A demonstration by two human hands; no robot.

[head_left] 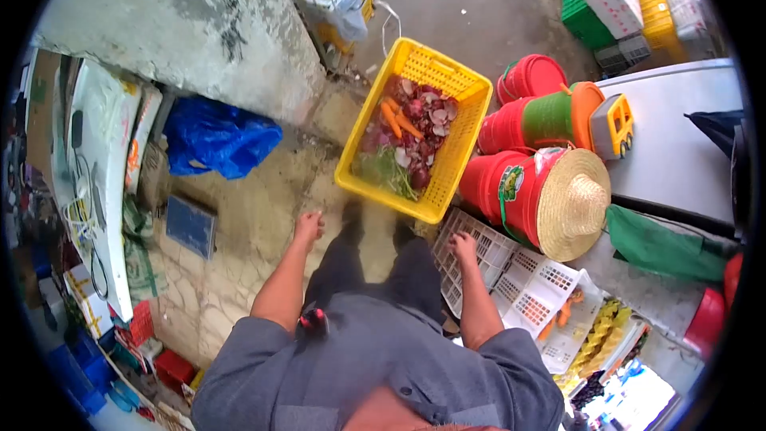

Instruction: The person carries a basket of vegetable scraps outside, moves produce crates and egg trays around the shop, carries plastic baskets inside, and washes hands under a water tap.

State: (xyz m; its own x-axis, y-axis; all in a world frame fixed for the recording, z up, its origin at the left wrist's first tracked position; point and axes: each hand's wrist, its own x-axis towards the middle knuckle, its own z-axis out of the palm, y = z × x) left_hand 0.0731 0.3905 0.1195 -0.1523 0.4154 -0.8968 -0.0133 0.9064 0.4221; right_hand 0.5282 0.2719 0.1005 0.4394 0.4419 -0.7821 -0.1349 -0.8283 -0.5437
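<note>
The left long edge of the yellow crate [463, 183] faced a stretch of bare floor [263, 199], giving free room as far as a crumpled blue bag [219, 137]; more open floor lay past its far short edge. Its right long edge had far less space, with red buckets [491, 183] close beside it (one wore a straw hat [576, 203] at its end). The crate stood just ahead of the person's feet, its near short edge toward them.

The floor was worn, stained and pale around the legs, greyer farther off. A concrete slab [199, 24] filled the far left, and stacked boxes [610, 4] stood at the far right.

The crate's long axis ran away from the body, its far end canted to the right. Inside, carrots [391, 118] lay nearer the left long wall, green stems [391, 172] toward the near edge, and red onions [435, 116] along the right side.

The left hand [309, 226] hung over the floor, its grip loosely half open and unladen. The right hand [461, 245] was likewise loosely open, over a white grid crate [479, 235]; whether it touched that, I could not tell.
</note>
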